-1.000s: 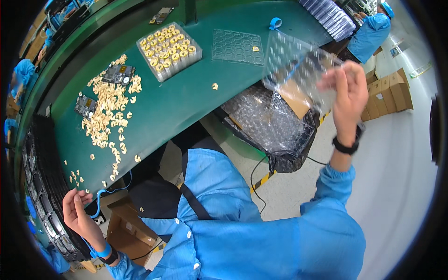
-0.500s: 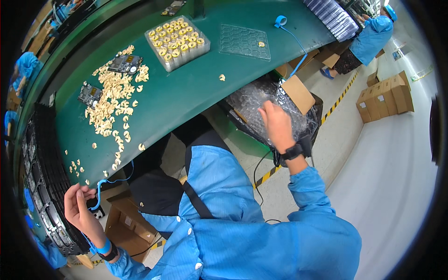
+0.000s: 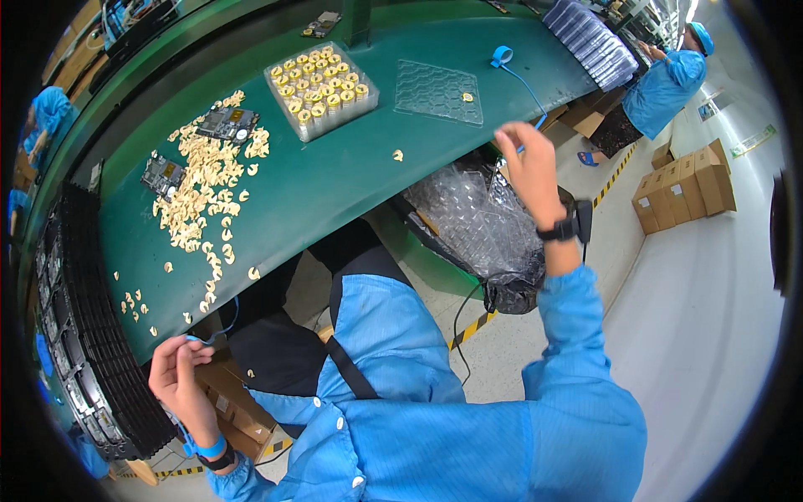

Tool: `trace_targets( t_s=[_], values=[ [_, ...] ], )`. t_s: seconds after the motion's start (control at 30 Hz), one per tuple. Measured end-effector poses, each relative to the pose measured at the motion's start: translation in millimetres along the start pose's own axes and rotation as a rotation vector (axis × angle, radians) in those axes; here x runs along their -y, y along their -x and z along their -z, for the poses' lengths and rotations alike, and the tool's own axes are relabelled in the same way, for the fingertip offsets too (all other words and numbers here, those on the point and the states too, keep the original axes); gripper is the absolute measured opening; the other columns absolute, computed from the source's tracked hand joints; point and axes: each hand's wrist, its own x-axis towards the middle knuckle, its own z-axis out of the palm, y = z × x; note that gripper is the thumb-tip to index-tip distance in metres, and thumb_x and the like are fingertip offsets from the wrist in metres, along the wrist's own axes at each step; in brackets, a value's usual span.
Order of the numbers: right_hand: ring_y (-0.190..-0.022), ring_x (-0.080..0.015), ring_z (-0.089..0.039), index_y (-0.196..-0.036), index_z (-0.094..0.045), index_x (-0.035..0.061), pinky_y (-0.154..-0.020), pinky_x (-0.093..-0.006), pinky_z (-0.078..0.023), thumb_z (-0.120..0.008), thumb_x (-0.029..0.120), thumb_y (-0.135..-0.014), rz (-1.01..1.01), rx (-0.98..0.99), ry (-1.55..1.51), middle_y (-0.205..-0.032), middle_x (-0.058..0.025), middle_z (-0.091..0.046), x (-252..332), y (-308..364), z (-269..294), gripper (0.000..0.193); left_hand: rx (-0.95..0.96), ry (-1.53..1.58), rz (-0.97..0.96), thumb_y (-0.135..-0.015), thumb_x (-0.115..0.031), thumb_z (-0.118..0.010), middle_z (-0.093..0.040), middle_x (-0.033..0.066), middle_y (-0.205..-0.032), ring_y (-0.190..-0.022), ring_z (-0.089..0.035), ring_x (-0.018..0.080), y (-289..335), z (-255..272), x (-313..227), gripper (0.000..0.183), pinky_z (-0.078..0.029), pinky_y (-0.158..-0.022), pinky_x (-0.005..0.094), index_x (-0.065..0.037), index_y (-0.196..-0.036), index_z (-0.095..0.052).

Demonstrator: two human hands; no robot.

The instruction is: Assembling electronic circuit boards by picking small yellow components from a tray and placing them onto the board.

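My left hand point(image 3: 181, 381) hovers at the near left edge of the green workbench point(image 3: 335, 180), its fingers loosely bent and apart, with no object visible in it. A blue cord point(image 3: 222, 328) passes close by its fingertips. My right hand point(image 3: 532, 167) is raised near the bench's right edge, above a black bag of clear plastic trays point(image 3: 477, 217). Its fingers are half bent and nothing shows in them. A heap of small cream-coloured curved pieces point(image 3: 201, 171) lies on the bench, with two circuit boards point(image 3: 227, 124) on it.
A clear tray point(image 3: 328, 94) holds several yellow-topped cylinders. Beside it lies an empty clear tray point(image 3: 439, 90) with one small piece. Stacked clear trays point(image 3: 590, 42) stand far right. Black racks point(image 3: 84, 335) line the left. A co-worker point(image 3: 669, 84) and cardboard boxes point(image 3: 682, 188) are at right.
My right hand has moved up and right from over the bag. My left hand has shifted right and slightly down. The brown cardboard piece at the bag no longer shows.
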Motion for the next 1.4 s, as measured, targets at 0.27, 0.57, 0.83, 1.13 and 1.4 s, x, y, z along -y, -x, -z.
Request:
trace_targets(
  t_s=[0.27, 0.57, 0.83, 1.13, 1.4],
  values=[
    [-0.099, -0.0403, -0.067, -0.102, -0.077, 0.0024, -0.086, -0.0484, -0.053, -0.074, 0.023, -0.091, -0.066, 0.169, 0.137, -0.100, -0.0215, -0.068, -60, -85, -58, 0.024, 0.462, 0.033, -0.183, -0.098, 0.007, -0.055, -0.073, 0.0152, -0.093, -0.085, -0.075, 0.0228, 14, -93, -46, 0.016, -0.059, -0.077, 0.0316, 0.008, -0.109, -0.067],
    [-0.095, -0.0424, -0.071, -0.089, -0.078, 0.0016, -0.086, -0.0486, -0.056, -0.078, 0.022, -0.086, -0.451, 0.207, 0.075, -0.098, -0.0267, -0.073, -53, -105, -72, 0.021, 0.523, 0.079, -0.117, -0.098, 0.005, -0.058, -0.074, 0.0162, -0.094, -0.087, -0.075, 0.0220, 18, -130, -40, 0.014, -0.060, -0.080, 0.0322, 0.009, -0.107, -0.068],
    [-0.083, -0.0340, -0.075, -0.079, -0.075, 0.0014, -0.077, -0.0432, -0.058, -0.081, 0.020, -0.080, -0.601, 0.161, -0.018, -0.085, -0.0205, -0.076, -72, -111, -77, 0.019, 0.476, 0.075, -0.100, -0.099, 0.004, -0.058, -0.074, 0.0153, -0.093, -0.085, -0.075, 0.0216, 22, -119, -37, 0.013, -0.060, -0.079, 0.0316, 0.008, -0.107, -0.068],
    [-0.073, -0.0211, -0.072, -0.081, -0.075, 0.0010, -0.068, -0.0348, -0.056, -0.081, 0.014, -0.078, -0.617, 0.212, -0.165, -0.080, -0.0115, -0.075, -69, -114, -79, 0.015, 0.400, 0.126, -0.031, -0.098, 0.007, -0.058, -0.075, 0.0156, -0.093, -0.086, -0.076, 0.0221, 30, -94, -26, 0.014, -0.061, -0.079, 0.0310, 0.008, -0.106, -0.069],
    [-0.075, -0.0154, -0.070, -0.090, -0.072, -0.0007, -0.069, -0.0296, -0.055, -0.080, 0.009, -0.082, -0.358, 0.083, -0.276, -0.082, -0.0093, -0.074, -59, -106, -88, 0.015, 0.380, 0.141, -0.018, -0.098, 0.006, -0.058, -0.075, 0.0154, -0.093, -0.086, -0.076, 0.0220, 29, -86, -20, 0.014, -0.060, -0.079, 0.0308, 0.008, -0.107, -0.069]
  ],
)
